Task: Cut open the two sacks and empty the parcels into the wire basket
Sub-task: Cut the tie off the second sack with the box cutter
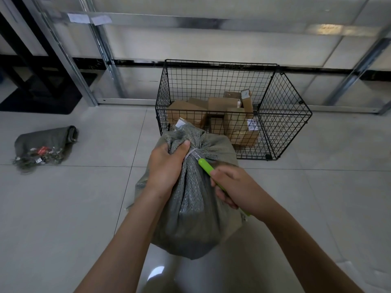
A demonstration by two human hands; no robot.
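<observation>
Left hand [167, 168] grips sack [196, 218] neck; right hand [239, 187] grips knife [206, 167].

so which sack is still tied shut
The full sack in front of the wire basket: the left hand grips its bunched neck, bound by a white tie. The other sack lies flat on the floor, far left.

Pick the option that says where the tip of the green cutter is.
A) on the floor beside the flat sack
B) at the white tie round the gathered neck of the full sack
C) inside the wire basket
B: the right hand holds the green cutter with its tip at the white tie on the sack, whose neck the left hand grips.
</observation>
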